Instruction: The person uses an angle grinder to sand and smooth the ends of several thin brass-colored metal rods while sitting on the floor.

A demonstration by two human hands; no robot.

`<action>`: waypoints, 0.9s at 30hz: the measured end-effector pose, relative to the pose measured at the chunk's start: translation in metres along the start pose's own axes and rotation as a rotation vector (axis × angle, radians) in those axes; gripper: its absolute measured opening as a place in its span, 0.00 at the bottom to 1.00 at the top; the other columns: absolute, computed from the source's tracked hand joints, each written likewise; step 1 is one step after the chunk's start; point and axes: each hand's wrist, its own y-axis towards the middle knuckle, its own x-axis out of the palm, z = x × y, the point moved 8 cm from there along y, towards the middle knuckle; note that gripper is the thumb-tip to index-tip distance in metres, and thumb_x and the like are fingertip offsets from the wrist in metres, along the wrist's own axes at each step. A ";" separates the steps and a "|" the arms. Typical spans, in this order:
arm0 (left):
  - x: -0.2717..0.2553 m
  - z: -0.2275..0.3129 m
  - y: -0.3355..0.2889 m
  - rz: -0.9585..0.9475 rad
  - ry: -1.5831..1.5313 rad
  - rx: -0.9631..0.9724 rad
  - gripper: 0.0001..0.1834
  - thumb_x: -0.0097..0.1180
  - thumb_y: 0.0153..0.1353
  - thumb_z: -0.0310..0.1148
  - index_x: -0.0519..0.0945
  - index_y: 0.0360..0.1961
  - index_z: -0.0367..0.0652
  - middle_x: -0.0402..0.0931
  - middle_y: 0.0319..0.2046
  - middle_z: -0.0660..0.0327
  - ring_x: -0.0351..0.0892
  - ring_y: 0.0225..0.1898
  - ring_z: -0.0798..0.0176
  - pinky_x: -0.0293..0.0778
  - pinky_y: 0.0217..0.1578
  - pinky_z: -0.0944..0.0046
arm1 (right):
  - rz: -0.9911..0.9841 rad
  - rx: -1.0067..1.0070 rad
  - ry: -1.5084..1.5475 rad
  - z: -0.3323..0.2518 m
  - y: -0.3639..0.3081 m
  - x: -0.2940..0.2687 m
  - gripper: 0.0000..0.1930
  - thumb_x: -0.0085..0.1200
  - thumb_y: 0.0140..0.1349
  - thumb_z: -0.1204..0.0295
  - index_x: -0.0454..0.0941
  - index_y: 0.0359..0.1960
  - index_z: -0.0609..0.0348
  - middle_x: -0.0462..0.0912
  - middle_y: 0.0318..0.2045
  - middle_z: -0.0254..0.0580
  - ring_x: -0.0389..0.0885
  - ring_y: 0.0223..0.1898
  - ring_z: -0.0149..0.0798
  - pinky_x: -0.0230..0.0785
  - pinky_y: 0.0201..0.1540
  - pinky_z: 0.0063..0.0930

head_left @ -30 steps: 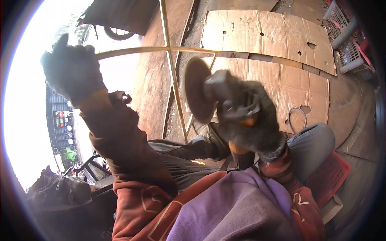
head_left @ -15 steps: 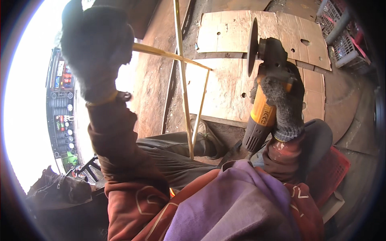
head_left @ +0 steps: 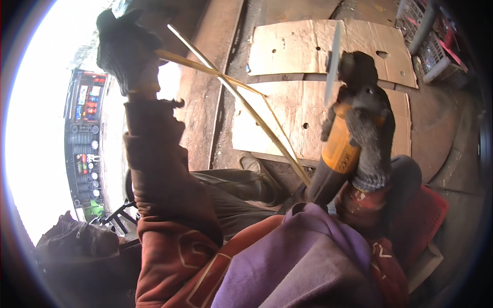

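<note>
Now both gloved hands stay clamped, left hand (head_left: pixel 126 49) tilting rod frame (head_left: pixel 246 100), right hand (head_left: pixel 367 128) lowering grinder (head_left: pixel 341 149)

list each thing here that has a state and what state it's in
left hand: gloved, raised, closed on the rod frame
rod frame: thin yellow bars, held up off the floor
right hand: gloved, closed on the grinder
grinder: held upright, disc edge-on; spinning or not, cannot tell
cardboard sheets: flat on the floor, holed
</note>
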 end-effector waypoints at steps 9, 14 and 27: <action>-0.082 0.023 -0.060 0.069 0.706 0.203 0.15 0.58 0.57 0.28 0.81 0.46 0.39 0.78 0.40 0.56 0.83 0.28 0.57 0.80 0.27 0.58 | -0.530 0.064 0.009 0.031 -0.062 0.128 0.30 0.69 0.58 0.72 0.66 0.58 0.62 0.82 0.46 0.47 0.86 0.44 0.38 0.82 0.42 0.30; -0.152 0.022 -0.093 0.311 0.890 -0.052 0.08 0.58 0.55 0.33 0.86 0.35 0.49 0.76 0.44 0.57 0.82 0.32 0.54 0.81 0.36 0.56 | -0.492 0.316 -0.171 0.096 -0.068 0.154 0.25 0.70 0.58 0.76 0.70 0.54 0.60 0.83 0.45 0.41 0.84 0.43 0.33 0.80 0.45 0.28; -0.183 -0.032 -0.195 0.208 -0.825 -0.337 0.27 0.44 0.75 0.54 0.69 0.21 0.50 0.61 0.17 0.66 0.58 0.25 0.65 0.58 0.35 0.58 | -0.362 0.463 -0.452 0.180 -0.043 0.157 0.27 0.76 0.52 0.64 0.73 0.49 0.60 0.84 0.40 0.41 0.84 0.39 0.31 0.79 0.44 0.30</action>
